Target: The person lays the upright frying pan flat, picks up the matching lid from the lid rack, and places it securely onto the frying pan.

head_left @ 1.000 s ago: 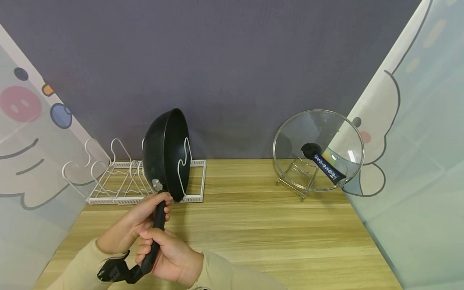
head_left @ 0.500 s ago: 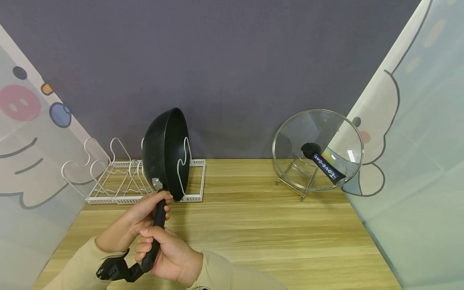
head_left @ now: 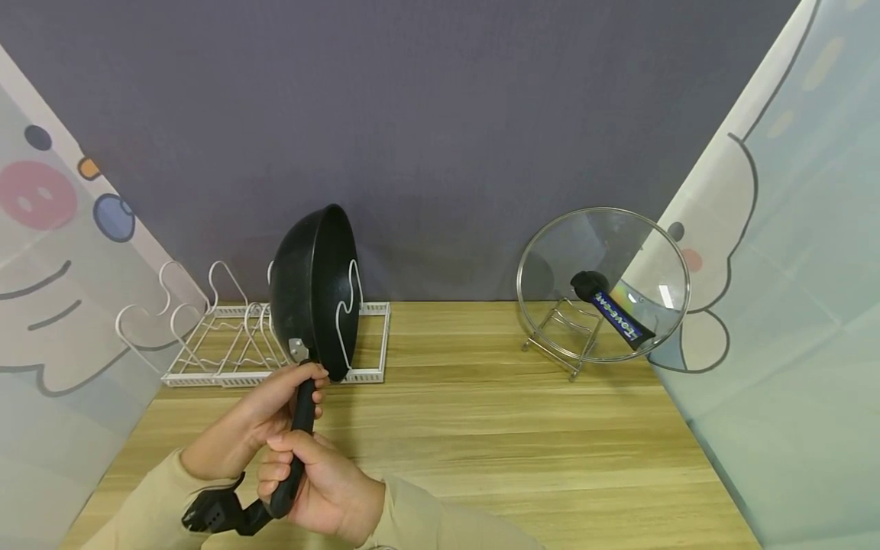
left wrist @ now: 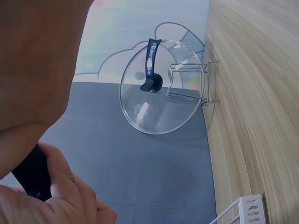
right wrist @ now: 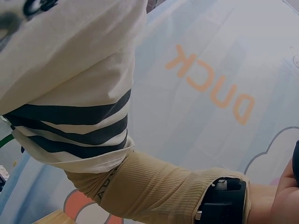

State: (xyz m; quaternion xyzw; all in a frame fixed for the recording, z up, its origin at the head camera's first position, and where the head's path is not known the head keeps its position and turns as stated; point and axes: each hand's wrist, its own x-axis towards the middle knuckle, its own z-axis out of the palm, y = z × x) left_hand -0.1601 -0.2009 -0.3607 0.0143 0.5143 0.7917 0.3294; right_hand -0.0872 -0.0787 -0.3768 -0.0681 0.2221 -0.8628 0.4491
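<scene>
1. And it's two hands on one handle: the left hand (head_left: 280, 399) curls round the handle (head_left: 303, 412) close to the pan, thumb on top; the right hand (head_left: 326, 485) grips nearer the free end.
2. Just beyond the left hand stands the black pan (head_left: 294, 283), on edge, its hollow facing right, between the uprights of the white wire rack (head_left: 192, 380). How much weight the rack bears, one can't tell.
3. That deep bowl looks stiff and front-heavy, likely to twist a lone wrist, so the left hand's spot by the bracket (head_left: 298, 351) seems the best hold.
4. The handle looks matt and grippy; the smooth bowl would probably slip.
5. Well right of both hands, the glass lid (head_left: 590, 284) looks far more fragile.
</scene>
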